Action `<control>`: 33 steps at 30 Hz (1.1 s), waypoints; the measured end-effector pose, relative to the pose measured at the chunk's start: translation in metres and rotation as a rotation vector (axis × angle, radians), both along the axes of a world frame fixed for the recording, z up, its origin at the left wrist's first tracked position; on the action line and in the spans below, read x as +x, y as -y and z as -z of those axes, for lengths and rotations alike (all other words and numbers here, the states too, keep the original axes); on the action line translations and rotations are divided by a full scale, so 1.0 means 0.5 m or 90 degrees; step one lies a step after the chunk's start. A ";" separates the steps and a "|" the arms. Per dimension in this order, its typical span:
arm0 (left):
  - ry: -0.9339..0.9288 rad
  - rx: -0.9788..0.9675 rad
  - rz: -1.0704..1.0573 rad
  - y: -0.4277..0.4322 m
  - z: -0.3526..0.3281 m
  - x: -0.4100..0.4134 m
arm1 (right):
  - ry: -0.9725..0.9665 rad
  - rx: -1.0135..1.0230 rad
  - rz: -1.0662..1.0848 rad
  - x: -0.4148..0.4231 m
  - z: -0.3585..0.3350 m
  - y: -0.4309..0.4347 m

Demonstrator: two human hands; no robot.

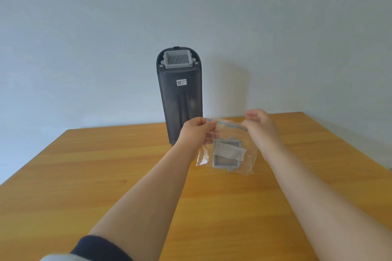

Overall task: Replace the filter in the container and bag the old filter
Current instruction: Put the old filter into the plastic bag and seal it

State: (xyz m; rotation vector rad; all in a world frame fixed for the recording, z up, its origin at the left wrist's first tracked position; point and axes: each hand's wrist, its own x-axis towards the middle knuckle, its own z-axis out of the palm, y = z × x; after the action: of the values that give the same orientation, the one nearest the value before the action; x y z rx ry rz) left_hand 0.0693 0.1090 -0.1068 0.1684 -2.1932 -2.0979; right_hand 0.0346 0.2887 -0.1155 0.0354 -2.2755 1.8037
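Note:
A tall dark grey container (179,95) stands upright at the far edge of the wooden table (106,165), with a light grey pleated filter (178,59) seated in its top. In front of it hangs a clear zip bag (250,163) holding a grey square filter (227,155) with a white label. My left hand (196,131) pinches the left end of the bag's blue zip strip. My right hand (259,126) pinches the strip's right end. The bag's bottom touches the table.
A pale wall rises right behind the table's far edge. The table's right edge slants down past my right forearm. A dark sleeve cuff covers my left arm near the bottom of the view.

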 end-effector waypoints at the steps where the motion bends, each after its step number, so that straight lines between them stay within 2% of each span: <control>1: -0.006 0.001 0.007 -0.002 -0.003 0.000 | -0.012 0.017 -0.034 0.004 -0.009 0.007; 5: -0.026 -0.013 0.016 -0.006 -0.012 0.002 | -0.015 0.098 -0.126 0.017 -0.034 0.023; 11: -0.031 0.048 -0.020 -0.003 -0.020 0.009 | -0.031 0.121 -0.122 0.022 -0.027 0.025; 14: -0.031 0.081 -0.047 -0.002 -0.025 0.011 | -0.017 0.105 -0.128 0.024 -0.032 0.022; 17: -0.032 0.105 -0.052 -0.003 -0.029 0.012 | 0.021 0.035 -0.155 0.028 -0.042 0.017; 19: -0.025 0.077 -0.054 -0.006 -0.027 0.010 | 0.034 0.028 -0.150 0.028 -0.042 0.014; 24: -0.007 0.033 -0.041 -0.008 -0.013 0.011 | 0.058 0.103 -0.164 0.035 -0.029 0.007; 33: -0.016 0.021 0.014 -0.011 -0.012 0.008 | 0.017 0.081 -0.198 0.030 -0.032 0.020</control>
State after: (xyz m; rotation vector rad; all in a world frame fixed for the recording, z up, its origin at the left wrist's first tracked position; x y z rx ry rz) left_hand 0.0731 0.1146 -0.1009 0.1210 -2.1569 -2.1377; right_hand 0.0493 0.2789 -0.0995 0.4102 -2.5147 1.8013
